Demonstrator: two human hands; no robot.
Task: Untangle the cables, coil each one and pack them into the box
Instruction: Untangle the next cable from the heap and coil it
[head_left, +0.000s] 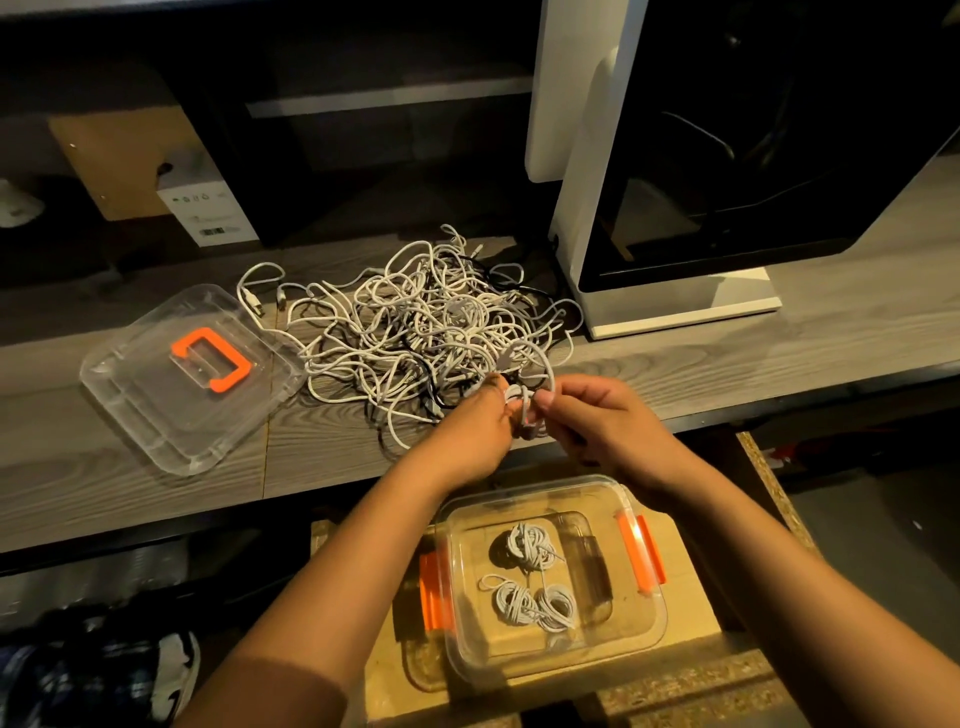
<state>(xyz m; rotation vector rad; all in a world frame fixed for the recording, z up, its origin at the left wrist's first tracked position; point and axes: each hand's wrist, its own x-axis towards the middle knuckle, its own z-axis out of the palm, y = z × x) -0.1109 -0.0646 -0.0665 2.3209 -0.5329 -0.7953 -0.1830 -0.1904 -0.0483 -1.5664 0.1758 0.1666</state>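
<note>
Nearest to me, low down on a pale wooden stand (691, 623), sits the clear plastic box with orange side latches (652, 618), open at the top. Three small coils of white cable (530, 543) lie on its floor, one toward the far end and two side by side at the near end.

Above the box both forearms reach forward and meet at the edge of the grey wood-grain bench (779, 343). The left hand (475, 423) is curled round a small bundle of white cable (523, 404). The right hand (589, 415) pinches the same bundle between thumb and forefinger from the other side, knuckles up. A loop of that cable arcs up behind the fingers toward the heap.

I'd say this is the coiling step: a fourth cable is being wound or its tail tucked. Next, it wants the last loop drawn free of the heap and secured, then a drop straight down into the box.

Beyond the hands spreads the big tangle of white and dark cables (415, 322), most of the job undone. To its left lies the clear lid with an orange handle (150, 415). To its right stands a white-framed machine with a dark window (675, 312).
</note>
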